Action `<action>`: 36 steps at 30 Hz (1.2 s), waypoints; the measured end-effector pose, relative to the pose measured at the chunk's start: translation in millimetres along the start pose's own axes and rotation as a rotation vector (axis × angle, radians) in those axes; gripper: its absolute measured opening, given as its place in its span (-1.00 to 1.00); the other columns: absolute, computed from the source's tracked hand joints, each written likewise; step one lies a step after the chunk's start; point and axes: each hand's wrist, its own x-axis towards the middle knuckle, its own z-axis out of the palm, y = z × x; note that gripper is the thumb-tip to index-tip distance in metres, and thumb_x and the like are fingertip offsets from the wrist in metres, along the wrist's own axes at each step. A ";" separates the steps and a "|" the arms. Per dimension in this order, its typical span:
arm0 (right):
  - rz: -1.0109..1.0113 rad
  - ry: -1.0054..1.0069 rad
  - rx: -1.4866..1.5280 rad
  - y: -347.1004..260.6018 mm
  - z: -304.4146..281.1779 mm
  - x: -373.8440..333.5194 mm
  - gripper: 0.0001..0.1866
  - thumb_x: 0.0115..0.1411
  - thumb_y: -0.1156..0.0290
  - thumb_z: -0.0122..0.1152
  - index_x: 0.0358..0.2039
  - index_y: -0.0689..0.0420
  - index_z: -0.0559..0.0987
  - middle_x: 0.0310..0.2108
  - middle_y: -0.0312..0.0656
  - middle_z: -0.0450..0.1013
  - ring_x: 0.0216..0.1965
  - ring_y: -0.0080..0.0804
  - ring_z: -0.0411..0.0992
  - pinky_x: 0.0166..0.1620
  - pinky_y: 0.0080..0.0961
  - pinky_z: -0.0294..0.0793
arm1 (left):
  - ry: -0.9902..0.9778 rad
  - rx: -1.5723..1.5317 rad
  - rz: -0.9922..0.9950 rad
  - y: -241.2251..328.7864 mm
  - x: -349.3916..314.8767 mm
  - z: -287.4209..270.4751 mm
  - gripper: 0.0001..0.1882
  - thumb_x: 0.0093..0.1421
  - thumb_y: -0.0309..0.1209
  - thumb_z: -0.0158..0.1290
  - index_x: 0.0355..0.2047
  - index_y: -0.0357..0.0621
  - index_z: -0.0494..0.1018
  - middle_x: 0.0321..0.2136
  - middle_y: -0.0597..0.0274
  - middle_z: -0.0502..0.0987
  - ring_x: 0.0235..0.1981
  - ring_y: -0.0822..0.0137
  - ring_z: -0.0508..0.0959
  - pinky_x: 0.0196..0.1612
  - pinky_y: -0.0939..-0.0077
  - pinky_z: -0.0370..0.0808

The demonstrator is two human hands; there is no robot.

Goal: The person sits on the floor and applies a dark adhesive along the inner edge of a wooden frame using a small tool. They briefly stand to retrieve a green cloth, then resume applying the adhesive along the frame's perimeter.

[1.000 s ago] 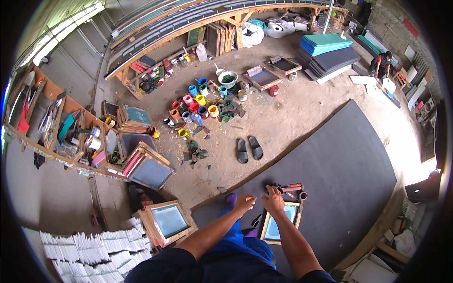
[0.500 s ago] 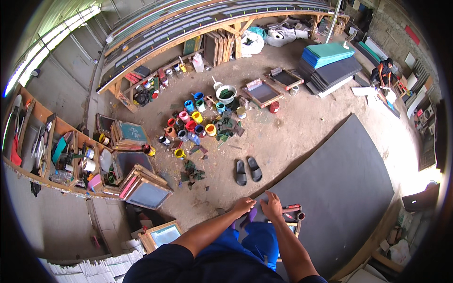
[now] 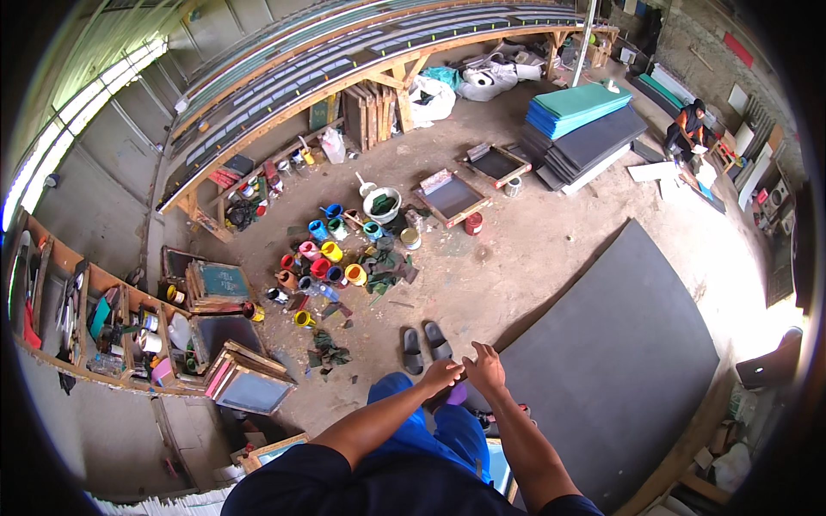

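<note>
Seen from where I stand, a person in a dark top and blue trousers point(image 3: 391, 434) has both bare hands in front of the body, close together above the floor. The left hand point(image 3: 443, 375) is curled, its thumb side turned inward; I cannot tell whether anything is tucked inside it. The right hand point(image 3: 484, 370) is looser, fingers bent and spread, and looks empty. A pair of black slippers point(image 3: 413, 351) lies on the bare concrete floor point(image 3: 482, 301), just beyond the hands and to their left, near the edge of a large dark sheet point(image 3: 615, 361). The slippers sit side by side, apart from each other, their long axes running away from the person with the far ends leaning a little left. The left hand is the nearer one; neither hand appears to touch them, though the drop from hands to floor is hard to judge. One purple sock point(image 3: 457, 395) shows below the hands; the other foot is mostly hidden behind them. The right forearm covers much of some small tools point(image 3: 488, 421), too obscured to identify, and the body hides most of a framed screen point(image 3: 498, 464).
</note>
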 end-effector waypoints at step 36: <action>0.300 0.323 0.116 56.7 -79.0 55.6 -0.43 0.18 0.15 0.29 0.17 0.10 0.50 0.13 0.03 0.44 0.18 0.01 0.40 0.19 -0.16 0.43 | -0.232 0.067 -0.145 130.8 118.9 47.7 -0.70 0.31 -0.15 0.12 -0.28 -0.15 0.55 -0.52 0.34 0.57 -0.66 0.52 0.48 -0.61 0.58 0.37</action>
